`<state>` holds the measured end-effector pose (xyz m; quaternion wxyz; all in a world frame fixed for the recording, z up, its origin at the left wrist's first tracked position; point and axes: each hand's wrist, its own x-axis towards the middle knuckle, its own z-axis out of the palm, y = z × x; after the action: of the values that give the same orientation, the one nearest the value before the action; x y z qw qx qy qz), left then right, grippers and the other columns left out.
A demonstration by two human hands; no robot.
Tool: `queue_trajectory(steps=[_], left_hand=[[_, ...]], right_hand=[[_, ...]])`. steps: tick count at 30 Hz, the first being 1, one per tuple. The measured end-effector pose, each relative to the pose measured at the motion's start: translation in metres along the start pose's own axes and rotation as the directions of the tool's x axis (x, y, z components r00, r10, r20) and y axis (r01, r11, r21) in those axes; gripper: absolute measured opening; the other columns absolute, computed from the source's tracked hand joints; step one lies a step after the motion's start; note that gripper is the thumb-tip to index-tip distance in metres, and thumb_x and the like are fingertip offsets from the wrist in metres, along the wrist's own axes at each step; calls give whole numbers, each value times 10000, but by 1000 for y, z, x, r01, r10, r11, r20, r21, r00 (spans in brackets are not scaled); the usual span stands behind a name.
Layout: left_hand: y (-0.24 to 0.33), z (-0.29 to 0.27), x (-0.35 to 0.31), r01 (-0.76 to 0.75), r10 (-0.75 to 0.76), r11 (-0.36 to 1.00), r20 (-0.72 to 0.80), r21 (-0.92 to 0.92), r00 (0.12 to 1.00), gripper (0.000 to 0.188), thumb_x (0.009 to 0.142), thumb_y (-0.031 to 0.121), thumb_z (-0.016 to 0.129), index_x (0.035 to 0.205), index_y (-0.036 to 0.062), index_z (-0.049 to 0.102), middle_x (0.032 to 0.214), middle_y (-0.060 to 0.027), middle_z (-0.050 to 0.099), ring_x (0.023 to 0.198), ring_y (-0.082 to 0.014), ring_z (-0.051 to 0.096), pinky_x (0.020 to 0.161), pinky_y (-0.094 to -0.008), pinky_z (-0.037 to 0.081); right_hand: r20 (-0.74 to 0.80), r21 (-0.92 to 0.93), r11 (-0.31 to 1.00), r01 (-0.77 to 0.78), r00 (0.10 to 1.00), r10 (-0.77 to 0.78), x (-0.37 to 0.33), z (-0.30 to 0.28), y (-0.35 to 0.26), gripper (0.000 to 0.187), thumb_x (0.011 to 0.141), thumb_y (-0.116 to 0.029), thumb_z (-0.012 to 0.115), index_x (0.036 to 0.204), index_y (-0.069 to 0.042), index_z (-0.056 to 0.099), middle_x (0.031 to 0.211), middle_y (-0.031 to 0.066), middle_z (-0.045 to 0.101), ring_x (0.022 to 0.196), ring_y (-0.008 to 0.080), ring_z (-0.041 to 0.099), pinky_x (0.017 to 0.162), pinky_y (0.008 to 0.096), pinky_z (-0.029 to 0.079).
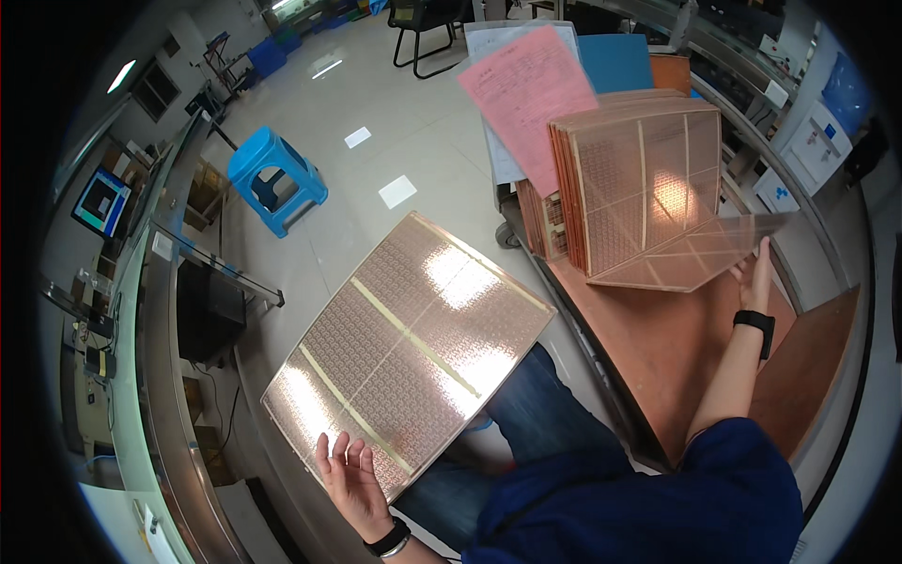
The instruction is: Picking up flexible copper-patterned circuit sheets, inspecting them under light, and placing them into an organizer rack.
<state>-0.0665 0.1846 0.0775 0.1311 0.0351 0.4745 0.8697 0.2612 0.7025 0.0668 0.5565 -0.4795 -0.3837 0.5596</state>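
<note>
A large copper-coloured panel (381, 331) with a fine repeating pattern and pale strips lies tilted above my lap. My left hand (355, 481) is at its near left edge, curved fingers in front of the shiny face; the thumb's place is unclear. Off to the right, my right hand (752, 274) grips the outer edge of a similar patterned panel (678, 256), which leans out at a slant from the front of a stack of copper panels (648, 169). The underside of that panel and part of my right fingers are hidden.
The stack stands on a cart with a brown board (625, 348) and metal rails. Pink paper (528, 99) and blue sheets (615, 64) stand by it. A blue plastic stool (272, 174) and a black chair (427, 23) stand ahead; a long bench (155, 310) runs along the left.
</note>
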Motion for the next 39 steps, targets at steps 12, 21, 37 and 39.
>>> queue_trajectory(steps=[12, 21, 37, 39], left_hand=[[-3, 2, 0, -16, 14, 999, -52, -32, 999, 406, 913, 127, 467, 1286, 23, 347, 1055, -148, 564, 879, -209, 582, 752, -289, 510], [6, -26, -3, -58, 56, 998, -53, -35, 997, 430, 915, 132, 466, 1310, 34, 326, 1079, -135, 566, 931, -197, 591, 770, -281, 529], [5, -136, 4, 54, 418, 667, -434, 743, 798, 284, 902, 63, 428, 1152, -54, 495, 1107, -134, 547, 1002, -186, 521, 896, -292, 395], [3, -139, 4, 148, 346, 654, -467, 742, 814, 345, 897, 105, 451, 1191, -77, 469, 1133, -174, 549, 1036, -215, 527, 902, -296, 392]], right_hand=[[550, -603, 603, 522, 820, -159, -27, 142, 222, 997, 750, -271, 677, 1407, -56, -41, 1391, 367, 4, 1318, 460, 38, 1070, 448, 142], [451, -786, 395, 476, 878, -162, -29, 155, 239, 834, 825, -50, 549, 1417, -153, -29, 1422, 302, 13, 1306, 463, 97, 1066, 457, 203], [889, -329, 559, 761, 450, -88, -131, 212, 149, 389, 903, -160, 449, 1275, -49, 434, 1169, 208, 541, 1098, 334, 515, 903, 365, 414], [906, -329, 483, 812, 415, -81, -143, 226, 146, 400, 916, -194, 424, 1291, -54, 413, 1185, 205, 528, 1102, 333, 507, 910, 366, 412]])
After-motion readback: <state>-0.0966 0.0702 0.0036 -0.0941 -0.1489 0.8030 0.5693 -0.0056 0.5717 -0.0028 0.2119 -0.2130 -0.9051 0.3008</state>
